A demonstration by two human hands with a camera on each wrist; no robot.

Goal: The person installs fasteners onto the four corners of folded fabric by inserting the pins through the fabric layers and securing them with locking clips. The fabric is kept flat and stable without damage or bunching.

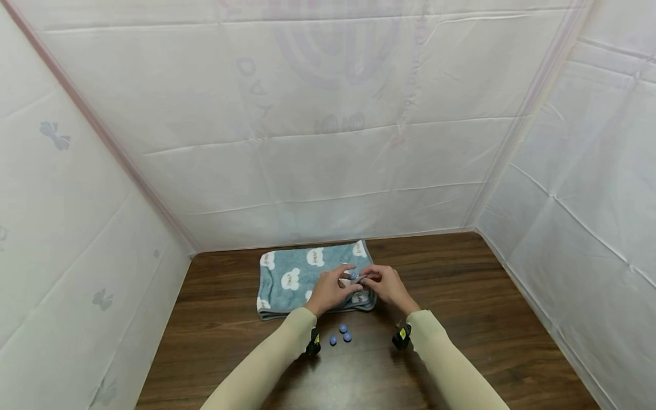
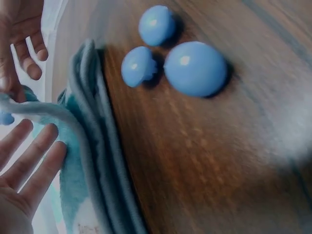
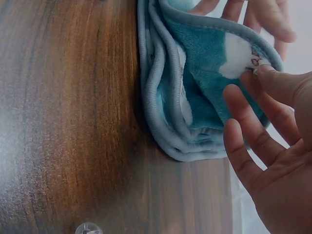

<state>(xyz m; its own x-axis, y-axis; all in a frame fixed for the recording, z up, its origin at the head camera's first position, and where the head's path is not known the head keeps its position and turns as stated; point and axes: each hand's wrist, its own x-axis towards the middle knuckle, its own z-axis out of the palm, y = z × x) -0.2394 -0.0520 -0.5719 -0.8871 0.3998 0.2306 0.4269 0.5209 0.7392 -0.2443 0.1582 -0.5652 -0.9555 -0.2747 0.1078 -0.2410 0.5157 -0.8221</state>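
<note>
A folded teal blanket [image 1: 277,279] with white bear prints and grey-blue edging lies on the wooden table. My right hand [image 1: 388,285] pinches its raised edge between thumb and forefinger, with a small whitish piece [image 3: 262,67] showing at the fingertips. My left hand [image 1: 329,290] is beside that edge, thumb and fingers spread apart around a small blue round piece [image 1: 353,276]. In the left wrist view, that blue piece [image 2: 6,118] shows just below the edging, near the left fingers. Whether the left fingers touch it, I cannot tell.
Three glossy blue mushroom-shaped clips [image 2: 196,69] lie on the table [image 1: 225,341] in front of the blanket, between my forearms. A clear round cap [image 3: 88,228] shows at the bottom of the right wrist view. White sheet walls [image 1: 328,171] enclose the table at the back and sides.
</note>
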